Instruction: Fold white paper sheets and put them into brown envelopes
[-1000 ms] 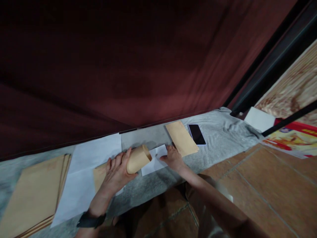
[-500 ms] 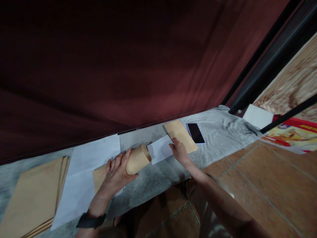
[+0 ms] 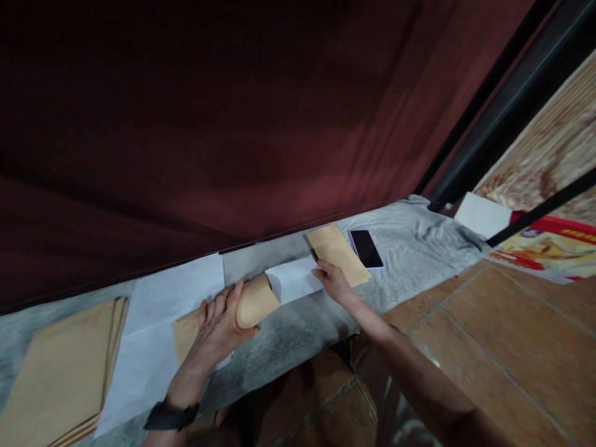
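Observation:
My left hand [image 3: 221, 326] grips a brown paper envelope [image 3: 258, 302] from above, thumb on the near edge and fingers on the far edge, so that it bulges open towards the right. A folded white sheet of paper [image 3: 295, 279] has its left end inside the envelope's mouth. My right hand [image 3: 334, 282] pinches the paper's right end between thumb and fingers. Under the left part of the envelope lie larger white sheets [image 3: 153, 347]. Just beyond my right hand is another brown envelope [image 3: 338, 248], lying flat.
A stack of brown envelopes [image 3: 65, 360] lies at the far left. A dark-screened phone [image 3: 367, 248] rests right of the flat envelope. Everything lies on a narrow surface with a grey cloth [image 3: 419, 239], against a dark red curtain [image 3: 233, 124]. Tiled floor [image 3: 503, 329] and a colourful box [image 3: 549, 248] are at right.
The folded paper has moved left, and its end has gone from just outside the envelope's mouth to inside it. My left hand has stayed on the envelope.

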### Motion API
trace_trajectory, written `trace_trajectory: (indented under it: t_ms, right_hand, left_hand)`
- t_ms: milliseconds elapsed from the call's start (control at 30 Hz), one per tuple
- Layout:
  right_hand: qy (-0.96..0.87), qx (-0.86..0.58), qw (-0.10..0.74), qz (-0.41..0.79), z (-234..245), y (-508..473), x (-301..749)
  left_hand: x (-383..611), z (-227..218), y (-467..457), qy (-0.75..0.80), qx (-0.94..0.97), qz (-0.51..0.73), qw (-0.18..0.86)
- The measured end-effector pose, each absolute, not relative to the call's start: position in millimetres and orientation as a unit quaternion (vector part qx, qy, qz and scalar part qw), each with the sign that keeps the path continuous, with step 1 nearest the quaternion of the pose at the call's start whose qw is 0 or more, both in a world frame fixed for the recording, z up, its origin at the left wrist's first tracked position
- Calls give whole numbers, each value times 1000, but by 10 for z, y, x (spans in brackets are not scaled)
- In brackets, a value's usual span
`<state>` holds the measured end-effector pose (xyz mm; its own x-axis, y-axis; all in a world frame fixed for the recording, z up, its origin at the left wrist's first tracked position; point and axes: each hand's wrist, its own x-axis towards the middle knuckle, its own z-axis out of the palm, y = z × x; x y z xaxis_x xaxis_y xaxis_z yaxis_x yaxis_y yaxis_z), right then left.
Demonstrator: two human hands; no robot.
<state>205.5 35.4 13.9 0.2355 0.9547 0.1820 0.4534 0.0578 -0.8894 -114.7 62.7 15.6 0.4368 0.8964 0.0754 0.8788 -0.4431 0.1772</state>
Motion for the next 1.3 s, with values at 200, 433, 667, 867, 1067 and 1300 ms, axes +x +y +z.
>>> trace_trajectory:
  t_ms: [200,433,667,867,1067,1300]
  right_hand:
    - [-530,-641,424,358,182,352,2128]
    - [-519,-629,408,410,62,355,1972]
    - [-578,-603,417,359,-7,358,1577]
    - [-509,-618,398,447,-54,352,1379]
    - [-465,-619,422,471,-103,319,1395]
    - [-410,-640,454,465,-151,320,1389]
  left_hand:
    - [-1147,172,622,514,853,86,42]
    - [-1078,163,606,470,875,108,39]
    - [-890,202,568,434,891,129,39]
    - [-812,204,548,413,898,144,38]
    - [-802,218,546,403,904,142,25]
    - [-806,229,544,391,909,143,9]
